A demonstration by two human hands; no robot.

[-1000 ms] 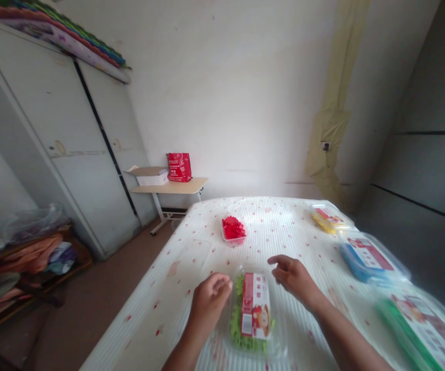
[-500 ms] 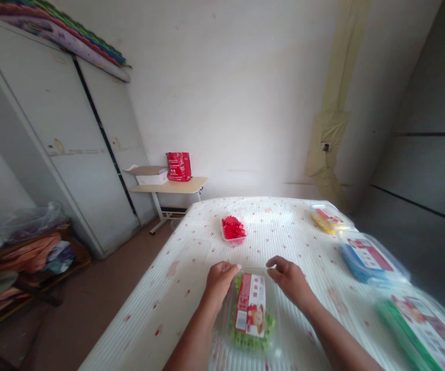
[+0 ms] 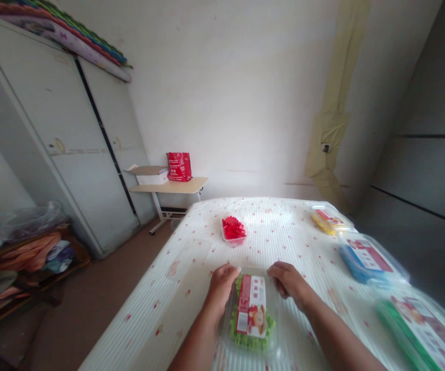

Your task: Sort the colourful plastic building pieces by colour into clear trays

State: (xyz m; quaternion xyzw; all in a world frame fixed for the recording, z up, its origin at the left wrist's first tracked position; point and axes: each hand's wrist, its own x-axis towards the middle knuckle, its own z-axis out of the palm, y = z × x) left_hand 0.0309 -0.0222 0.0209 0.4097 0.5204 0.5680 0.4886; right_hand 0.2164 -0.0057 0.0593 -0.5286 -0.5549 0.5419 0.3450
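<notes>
The labelled clear plastic box of light-green pieces lay on the surface between my left grip and right grip, long axis pointing away from me. Both curled narrow at its far corners, neither clearly nearer; whether either pinched the rim, I couldn't tell.

The left forearm slants far and right, the right forearm far and left, both bare. The left hand has its thumb side turned right; the right hand bends its fingers downward (fingertips partly hidden), apart from the other.
</notes>
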